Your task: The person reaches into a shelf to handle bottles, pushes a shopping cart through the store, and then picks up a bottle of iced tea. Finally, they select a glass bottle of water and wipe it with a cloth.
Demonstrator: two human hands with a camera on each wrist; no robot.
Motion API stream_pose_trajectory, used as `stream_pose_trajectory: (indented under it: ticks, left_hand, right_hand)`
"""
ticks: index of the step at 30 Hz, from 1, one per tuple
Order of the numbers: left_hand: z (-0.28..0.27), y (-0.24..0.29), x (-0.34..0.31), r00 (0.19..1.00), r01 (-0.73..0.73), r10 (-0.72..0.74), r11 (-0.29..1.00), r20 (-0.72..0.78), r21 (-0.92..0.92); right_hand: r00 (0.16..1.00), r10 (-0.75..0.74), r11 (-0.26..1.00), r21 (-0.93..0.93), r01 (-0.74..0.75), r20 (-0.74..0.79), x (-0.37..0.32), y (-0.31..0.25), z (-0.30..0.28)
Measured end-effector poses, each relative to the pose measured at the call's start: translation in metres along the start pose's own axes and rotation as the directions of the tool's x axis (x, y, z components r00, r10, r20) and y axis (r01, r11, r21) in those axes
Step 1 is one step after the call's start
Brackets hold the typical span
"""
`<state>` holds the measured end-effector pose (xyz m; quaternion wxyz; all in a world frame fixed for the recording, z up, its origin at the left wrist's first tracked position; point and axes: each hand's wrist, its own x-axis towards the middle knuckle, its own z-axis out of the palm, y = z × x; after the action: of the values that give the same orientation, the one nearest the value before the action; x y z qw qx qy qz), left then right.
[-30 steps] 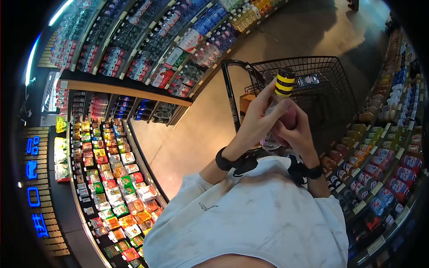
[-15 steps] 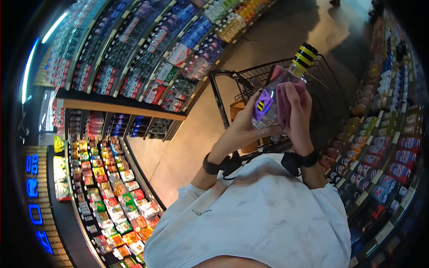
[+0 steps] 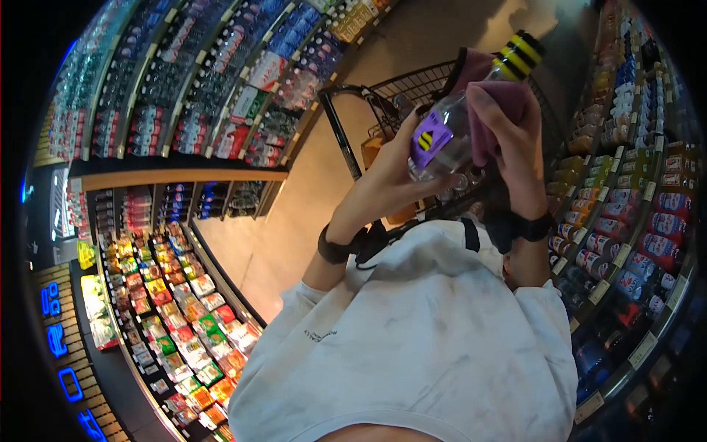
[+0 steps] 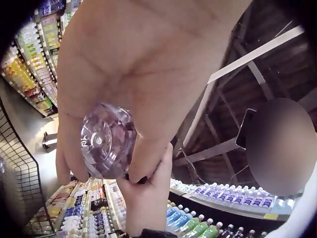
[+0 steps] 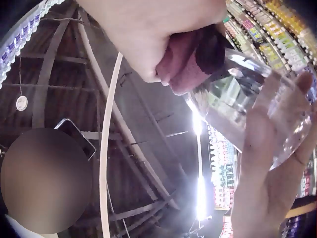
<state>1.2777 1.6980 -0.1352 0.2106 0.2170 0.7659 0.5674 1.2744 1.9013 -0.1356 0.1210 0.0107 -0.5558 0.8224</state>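
A clear bottle with a purple label and a yellow-and-black striped cap is held tilted, cap up and to the right. My left hand grips its lower part, fingers curled round the side. In the left wrist view the bottle's round base shows between thumb and fingers. My right hand holds a mauve cloth against the bottle's upper part, below the cap. The right wrist view shows the bunched cloth touching the clear bottle.
Behind the hands stands a black wire shopping cart with its handle to the left. Shelves of bottled drinks run along the right. More bottle shelves stand at the upper left, above a rack of packaged snacks.
The bottle, upright at first, was tilted right and raised, its purple label coming into view. The left hand moved down to its lower part; the right hand's cloth lies below the cap.
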Motion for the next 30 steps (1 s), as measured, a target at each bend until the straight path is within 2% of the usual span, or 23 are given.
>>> stream_pose_trajectory:
  ticks: [1, 3, 5, 6, 8, 9, 12, 13, 15, 16, 17, 21, 22, 23, 25, 28, 30]
  left_hand:
    - [0.002, 0.006, 0.001, 1.000, 0.015, -0.015, 1.000, 0.018, -0.006]
    - [0.005, -0.009, -0.001, 0.999, 0.037, -0.037, 0.997, 0.000, 0.072]
    - [0.009, -0.015, -0.007, 0.999, 0.045, -0.042, 0.982, -0.021, 0.184]
    - [0.011, -0.018, -0.008, 0.998, 0.056, -0.055, 0.987, -0.011, 0.154]
    - [0.017, -0.023, -0.013, 0.996, 0.082, -0.083, 0.992, 0.011, 0.091]
    - [0.017, -0.019, -0.016, 0.994, 0.105, -0.106, 0.993, 0.005, 0.053]
    - [0.011, -0.016, -0.025, 0.997, 0.070, -0.071, 0.997, -0.026, -0.039]
    - [0.011, -0.019, -0.027, 0.999, 0.014, -0.013, 1.000, -0.044, 0.015]
    - [0.006, -0.023, -0.030, 0.988, -0.103, 0.119, 0.984, -0.101, 0.148]
    - [0.005, -0.021, -0.030, 0.983, -0.116, 0.133, 0.984, -0.126, 0.134]
    - [0.002, -0.015, -0.033, 0.984, -0.099, 0.116, 0.987, -0.134, 0.130]
    - [-0.013, -0.007, -0.043, 0.983, -0.033, 0.075, 0.970, -0.165, 0.243]
    - [-0.015, -0.008, -0.046, 0.983, -0.029, 0.076, 0.963, -0.168, 0.269]
    - [-0.018, -0.010, -0.047, 0.982, -0.027, 0.081, 0.955, -0.170, 0.295]
    - [-0.024, -0.009, -0.049, 0.980, -0.011, 0.077, 0.942, -0.183, 0.337]
    - [-0.031, -0.013, -0.053, 0.993, 0.045, -0.010, 0.950, -0.114, 0.309]
    - [-0.022, -0.016, -0.051, 0.992, -0.036, 0.055, 0.985, -0.111, 0.169]
  right_hand:
    - [1.000, -0.015, 1.000, -0.021, 0.015, 0.002, -0.001, 0.004, -0.001]
    - [0.984, 0.176, 0.984, -0.041, -0.175, 0.030, -0.007, 0.010, -0.017]
    - [0.969, 0.241, 0.970, -0.004, -0.242, -0.054, -0.016, 0.026, -0.024]
    - [0.957, 0.273, 0.962, 0.018, -0.272, -0.095, -0.020, 0.030, -0.024]
    - [0.932, 0.233, 0.972, 0.054, -0.227, -0.278, -0.031, 0.041, -0.014]
    - [0.921, 0.266, 0.962, 0.023, -0.270, -0.284, -0.034, 0.046, -0.019]
    - [0.916, 0.191, 0.981, 0.030, -0.193, -0.351, -0.044, 0.055, -0.022]
    - [0.939, 0.162, 0.977, -0.081, -0.195, -0.304, -0.046, 0.057, -0.032]
    - [0.903, 0.134, 0.984, -0.054, -0.171, -0.408, -0.054, 0.053, -0.030]
    - [0.874, 0.125, 0.986, -0.038, -0.161, -0.470, -0.060, 0.048, -0.032]
    - [0.920, 0.124, 0.990, -0.013, -0.139, -0.373, -0.062, 0.040, -0.045]
    - [0.847, 0.106, 0.991, 0.128, -0.045, -0.521, -0.041, 0.006, -0.023]
    - [0.965, 0.060, 0.996, -0.054, -0.076, -0.254, -0.051, 0.011, -0.043]
    - [0.976, 0.059, 0.969, -0.223, -0.107, -0.210, -0.052, 0.012, -0.046]
    - [0.990, 0.069, 0.832, -0.542, -0.123, -0.119, -0.043, 0.001, -0.031]
    - [0.999, -0.030, 0.859, -0.511, 0.013, -0.026, -0.041, 0.023, -0.046]
    - [0.984, -0.143, 0.843, -0.535, 0.064, -0.109, -0.034, 0.028, -0.053]
